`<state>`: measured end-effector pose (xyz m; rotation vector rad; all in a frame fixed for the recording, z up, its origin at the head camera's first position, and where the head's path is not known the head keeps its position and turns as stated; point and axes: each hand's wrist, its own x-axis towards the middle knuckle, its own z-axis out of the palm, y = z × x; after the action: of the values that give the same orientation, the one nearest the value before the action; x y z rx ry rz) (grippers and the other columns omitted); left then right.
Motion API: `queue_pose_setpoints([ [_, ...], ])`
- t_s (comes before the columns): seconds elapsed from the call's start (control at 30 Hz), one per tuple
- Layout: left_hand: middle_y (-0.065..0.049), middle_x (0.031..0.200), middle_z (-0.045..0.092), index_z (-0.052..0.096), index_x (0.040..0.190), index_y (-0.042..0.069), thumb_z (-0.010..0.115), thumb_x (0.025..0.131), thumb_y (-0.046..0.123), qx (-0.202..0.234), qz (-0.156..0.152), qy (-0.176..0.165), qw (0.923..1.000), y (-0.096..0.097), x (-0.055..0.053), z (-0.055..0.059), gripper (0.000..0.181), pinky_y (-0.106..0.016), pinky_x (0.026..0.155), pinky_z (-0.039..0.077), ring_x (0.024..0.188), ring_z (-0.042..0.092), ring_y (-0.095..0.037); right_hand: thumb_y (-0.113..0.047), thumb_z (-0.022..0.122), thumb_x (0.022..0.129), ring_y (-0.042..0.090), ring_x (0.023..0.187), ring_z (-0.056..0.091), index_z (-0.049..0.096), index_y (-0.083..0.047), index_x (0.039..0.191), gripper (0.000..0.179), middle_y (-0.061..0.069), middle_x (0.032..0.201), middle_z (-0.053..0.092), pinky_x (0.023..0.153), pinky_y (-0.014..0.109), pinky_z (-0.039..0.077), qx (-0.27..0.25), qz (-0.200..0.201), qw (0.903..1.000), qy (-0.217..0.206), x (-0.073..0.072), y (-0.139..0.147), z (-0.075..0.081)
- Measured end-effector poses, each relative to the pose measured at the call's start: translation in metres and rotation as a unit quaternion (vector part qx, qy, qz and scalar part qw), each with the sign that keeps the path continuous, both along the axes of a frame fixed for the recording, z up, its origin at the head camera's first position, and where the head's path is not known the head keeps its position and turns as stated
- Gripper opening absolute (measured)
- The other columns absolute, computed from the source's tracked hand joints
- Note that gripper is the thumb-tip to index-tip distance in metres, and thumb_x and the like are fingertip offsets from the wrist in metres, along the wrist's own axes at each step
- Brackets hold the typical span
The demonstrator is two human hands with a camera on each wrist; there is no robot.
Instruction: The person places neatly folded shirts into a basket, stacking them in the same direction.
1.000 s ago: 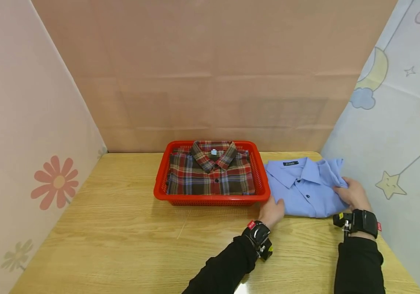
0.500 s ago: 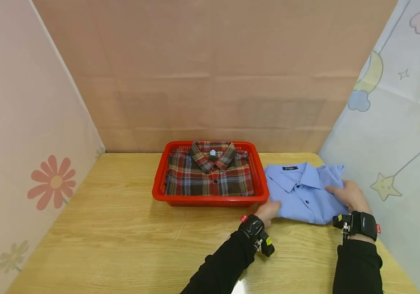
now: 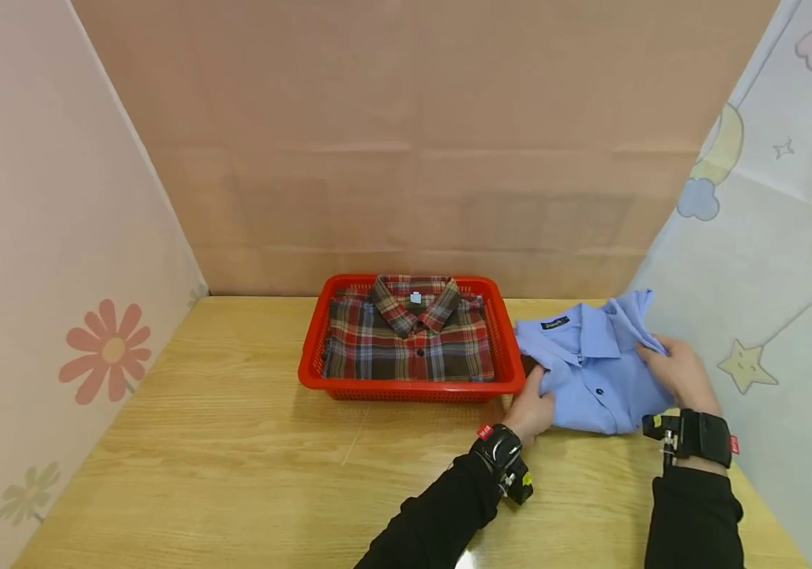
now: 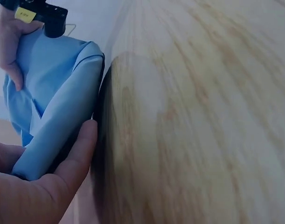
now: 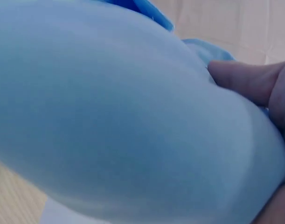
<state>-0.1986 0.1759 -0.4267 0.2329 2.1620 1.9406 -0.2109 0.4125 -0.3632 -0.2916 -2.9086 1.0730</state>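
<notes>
A folded light blue shirt (image 3: 594, 379) with dark buttons and a black collar label lies to the right of the basket. My left hand (image 3: 530, 407) grips its left edge, and in the left wrist view the fingers (image 4: 79, 151) run beneath the fold with the thumb on the other side. On the shirt's right edge my right hand (image 3: 679, 371) pinches the cloth; the right wrist view shows the thumb (image 5: 245, 79) pressed on the fabric. The shirt's sides are raised and its middle sags. The palm sides of both hands are hidden.
A red plastic basket (image 3: 406, 387) stands at the back of the wooden table (image 3: 235, 458), just left of the blue shirt. Inside it lies a folded plaid shirt (image 3: 413, 348). A brown sheet (image 3: 413, 158) hangs behind, and a patterned wall (image 3: 790, 261) borders the right side.
My left hand has shifted its hold on the shirt's left edge, bunching the cloth upward. The shirt's right shoulder is lifted higher by my right hand. The basket stays in place.
</notes>
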Motion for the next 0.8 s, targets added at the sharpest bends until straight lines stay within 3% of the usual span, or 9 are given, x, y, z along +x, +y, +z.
queue_pose_setpoints([
  [0.2, 0.007, 0.139, 0.054, 0.051, 0.137, 0.024, 0.050, 0.098, 0.002, -0.014, -0.007, 0.052, 0.9986, 0.002, 0.004, 0.008, 0.045, -0.030, 0.105, 0.041, 0.127, 0.048, -0.008, -0.036, 0.036, 0.104, 0.063, 0.123, 0.038, 0.038, 0.005, 0.146, 0.058, 0.041, 0.141, 0.037, 0.089, 0.074, 0.036, 0.009, -0.034, 0.9984, 0.046, 0.009, -0.005, 0.008],
  [0.33, 0.008, 0.141, 0.054, 0.050, 0.139, 0.025, 0.051, 0.098, 0.004, -0.043, 0.001, 0.073, 0.9964, 0.001, 0.006, 0.013, 0.046, -0.027, 0.104, 0.041, 0.126, 0.048, -0.006, -0.034, 0.037, 0.104, 0.053, 0.112, 0.048, 0.046, 0.004, 0.140, 0.053, 0.037, 0.133, 0.046, 0.077, 0.061, 0.043, 0.004, -0.062, 0.9939, 0.091, 0.010, -0.010, 0.012],
  [0.47, 0.007, 0.140, 0.055, 0.048, 0.140, 0.029, 0.052, 0.098, 0.010, -0.064, 0.006, 0.093, 0.9936, 0.000, 0.008, 0.019, 0.046, -0.027, 0.099, 0.045, 0.119, 0.053, -0.007, -0.032, 0.040, 0.102, 0.037, 0.096, 0.046, 0.052, 0.001, 0.135, 0.048, 0.029, 0.123, 0.052, 0.067, 0.041, 0.037, -0.015, -0.115, 0.9828, 0.144, 0.010, -0.015, 0.017],
  [0.6, 0.006, 0.133, 0.061, 0.048, 0.138, 0.033, 0.053, 0.099, 0.016, -0.081, 0.014, 0.109, 0.9906, 0.000, 0.011, 0.025, 0.043, -0.027, 0.091, 0.048, 0.108, 0.059, -0.008, -0.031, 0.043, 0.101, 0.029, 0.092, 0.044, 0.054, -0.004, 0.136, 0.046, 0.024, 0.120, 0.052, 0.066, 0.034, 0.034, -0.033, -0.163, 0.9722, 0.165, 0.011, -0.018, 0.020],
  [0.67, 0.006, 0.133, 0.060, 0.047, 0.138, 0.035, 0.054, 0.099, 0.018, -0.081, 0.016, 0.114, 0.9901, 0.000, 0.012, 0.028, 0.043, -0.027, 0.090, 0.049, 0.109, 0.059, -0.009, -0.032, 0.045, 0.100, 0.027, 0.092, 0.044, 0.056, -0.005, 0.136, 0.046, 0.023, 0.121, 0.052, 0.067, 0.031, 0.034, -0.042, -0.180, 0.9680, 0.170, 0.011, -0.018, 0.021],
  [0.8, 0.008, 0.144, 0.052, 0.040, 0.147, 0.034, 0.051, 0.100, 0.017, -0.056, 0.004, 0.127, 0.9903, -0.001, 0.012, 0.034, 0.051, -0.027, 0.100, 0.046, 0.123, 0.054, -0.010, -0.032, 0.050, 0.099, 0.020, 0.082, 0.044, 0.063, -0.010, 0.124, 0.036, 0.008, 0.101, 0.055, 0.060, 0.028, 0.034, -0.066, -0.217, 0.9560, 0.186, 0.009, -0.016, 0.023],
])
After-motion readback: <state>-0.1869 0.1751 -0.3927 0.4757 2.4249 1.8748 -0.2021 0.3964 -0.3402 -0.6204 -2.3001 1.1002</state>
